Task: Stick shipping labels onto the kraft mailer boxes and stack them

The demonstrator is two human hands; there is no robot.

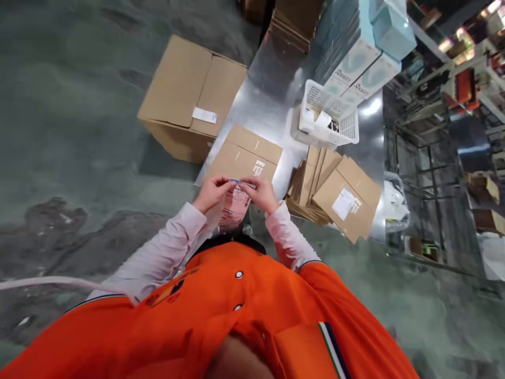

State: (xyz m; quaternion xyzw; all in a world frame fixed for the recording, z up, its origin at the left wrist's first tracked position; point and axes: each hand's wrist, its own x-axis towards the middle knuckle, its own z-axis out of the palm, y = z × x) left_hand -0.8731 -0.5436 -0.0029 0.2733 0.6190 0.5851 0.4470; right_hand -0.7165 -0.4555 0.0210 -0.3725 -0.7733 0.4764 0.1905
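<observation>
A pinkish printed shipping label (235, 206) hangs down in front of my body, its top edge pinched between both hands. My left hand (213, 192) closes on the label's upper left corner. At the upper right corner, my right hand (260, 192) grips it with thumb and finger. Just beyond my fingers lies a flat brown cardboard box (242, 152) with white print, on the metal table (268, 95). The label's lower end hangs near my waist.
Left of the table stands a large carton (189, 89). Folded cardboard boxes (347, 195) lie at the table's right, beside a white plastic basket (329, 113) holding small items. Pale blue product boxes (351, 63) are stacked behind it. Shelving (430, 163) stands farther right.
</observation>
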